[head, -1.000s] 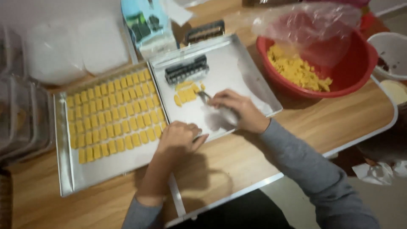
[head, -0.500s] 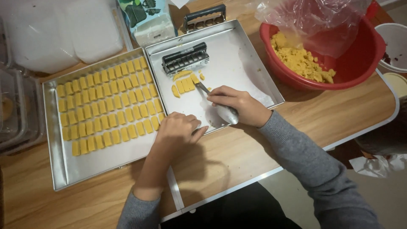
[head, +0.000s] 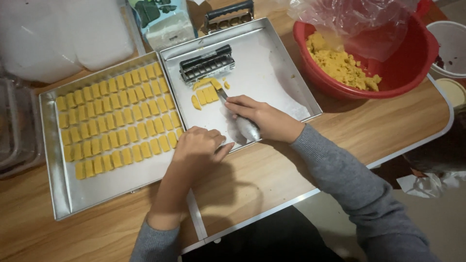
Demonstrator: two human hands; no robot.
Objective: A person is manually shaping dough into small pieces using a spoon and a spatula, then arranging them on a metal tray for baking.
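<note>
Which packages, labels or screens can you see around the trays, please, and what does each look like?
Printed carton: top edge, behind the two trays; boxy, pale blue-white with a dark green picture.
Clear plastic bag: top right, draped over the red bowl; crumpled, see-through.
White plastic packs: top left on the table; flat, translucent white.
Clear boxes: left edge; stacked, see-through.
No screens or signs.
</note>
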